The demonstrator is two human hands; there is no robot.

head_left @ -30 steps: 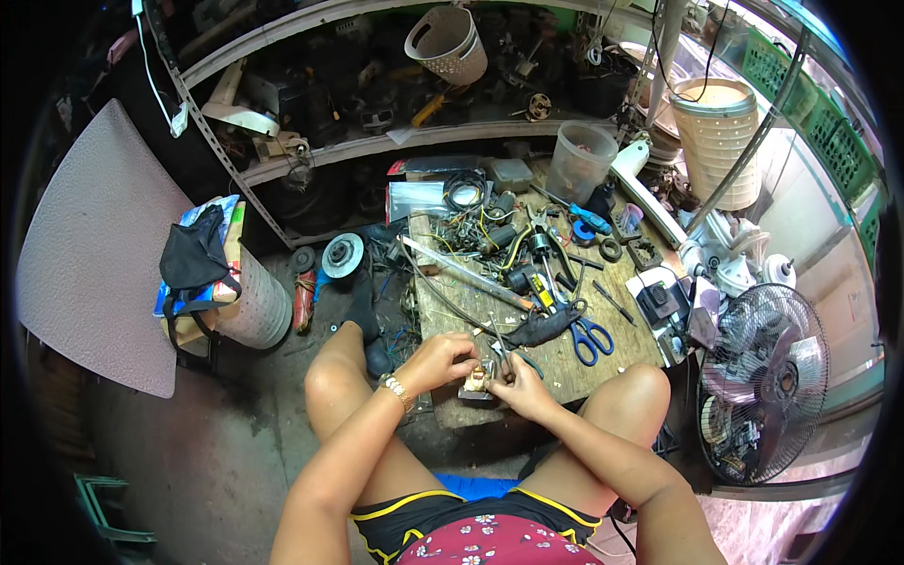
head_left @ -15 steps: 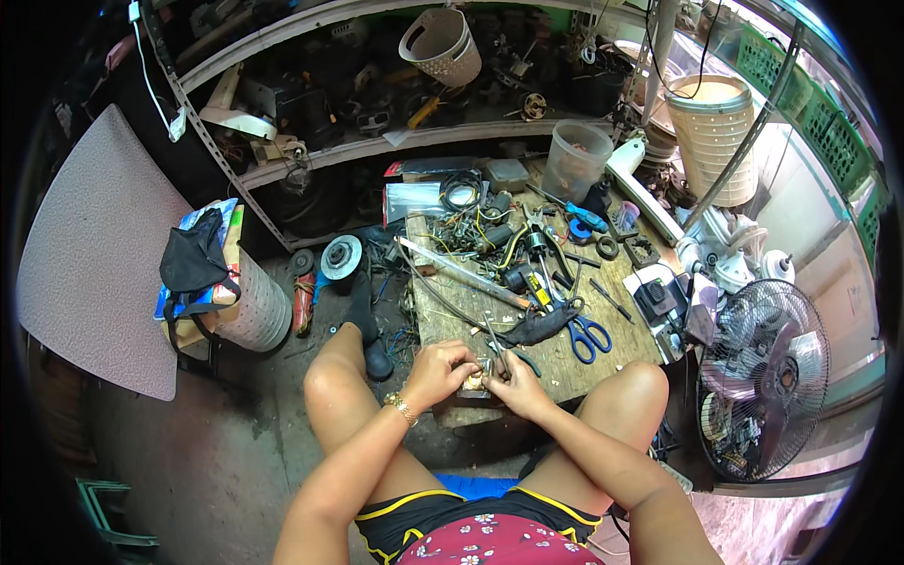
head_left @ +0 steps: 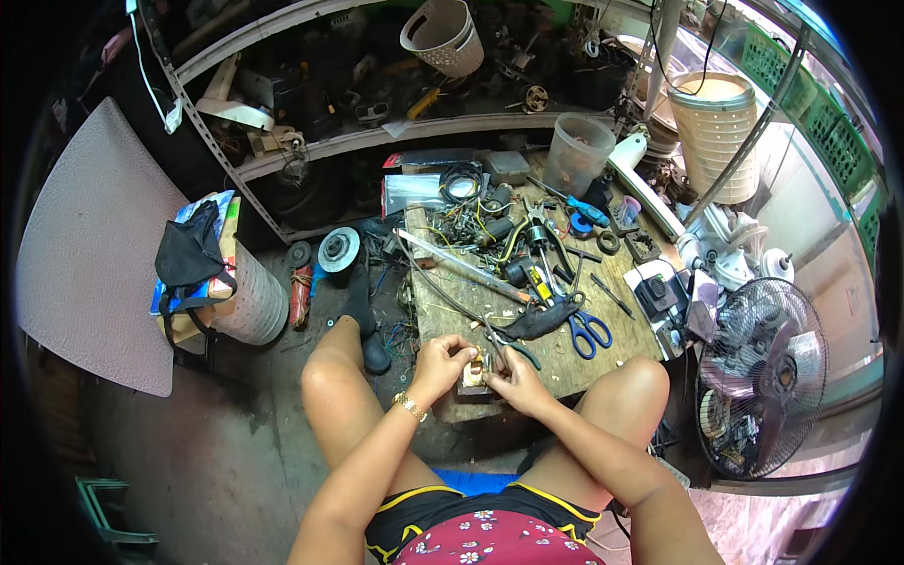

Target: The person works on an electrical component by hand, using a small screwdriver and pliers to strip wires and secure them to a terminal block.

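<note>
At the front edge of the wooden workbench (head_left: 565,381), both my hands are closed around a small part (head_left: 475,373), pale and coppery with a shiny metal piece. My left hand (head_left: 443,365), with a gold-coloured band on its wrist, pinches the part from the left between thumb and fingers. From the other side my right hand (head_left: 520,385) grips it, its fingertips partly hidden. The part is too small to name. Just beyond my right hand lie pliers (head_left: 524,354) with dark green handles. Blue-handled scissors (head_left: 589,333) rest farther right, beside a black wrapped bundle (head_left: 539,323).
A long metal bar (head_left: 471,270) and a heap of wires and tools cover the bench's far half. A clear plastic tub (head_left: 576,155) stands behind. On the right is a caged fan (head_left: 765,377); on the left, an angle grinder (head_left: 299,287) lies beside a perforated bin (head_left: 252,306).
My left hand has shifted slightly up and left, exposing more of the small part. My right hand remains beside it, with its fingers slightly moved.
</note>
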